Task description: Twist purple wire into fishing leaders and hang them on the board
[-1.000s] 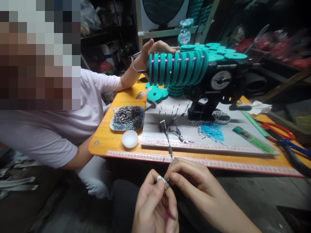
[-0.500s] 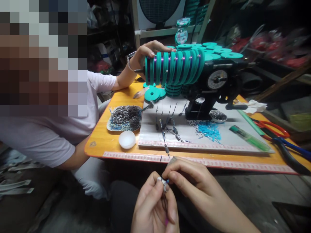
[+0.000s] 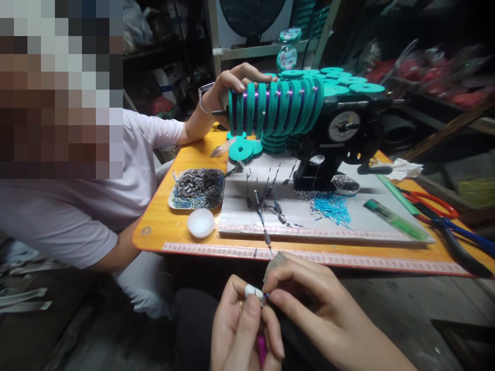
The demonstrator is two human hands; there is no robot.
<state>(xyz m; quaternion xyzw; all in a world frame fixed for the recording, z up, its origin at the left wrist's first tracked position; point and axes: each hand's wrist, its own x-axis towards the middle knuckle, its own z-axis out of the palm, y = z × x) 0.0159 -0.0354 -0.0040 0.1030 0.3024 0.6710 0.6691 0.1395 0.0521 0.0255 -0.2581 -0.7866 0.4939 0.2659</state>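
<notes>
My left hand (image 3: 243,330) is closed in front of the table edge, gripping a thin tool with a purple handle (image 3: 262,351). White wrapping (image 3: 253,291) covers its index fingertip. My right hand (image 3: 309,299) pinches a tiny blue piece (image 3: 266,296) against the left fingertips; its exact kind is too small to make out. Greyish wrapping (image 3: 274,264) is on a right finger. Just beyond, a fishing line rig with dark sinkers (image 3: 267,239) hangs over the table's edge. Fingers hide most of the tool's shaft.
A co-worker's hand (image 3: 232,82) rests on a row of green foam spools (image 3: 274,108) on a black machine (image 3: 315,172). On the table (image 3: 154,234) are a tray of sinkers (image 3: 170,201), a white cup (image 3: 201,223), blue pieces (image 3: 336,208), a green-cased cutter (image 3: 394,219) and pliers (image 3: 456,242).
My left hand has turned slightly, so more of the white fingertip wrapping and the purple handle shows. My right fingers have shifted slightly downward, still pinching. The co-worker's hand stays on the spools.
</notes>
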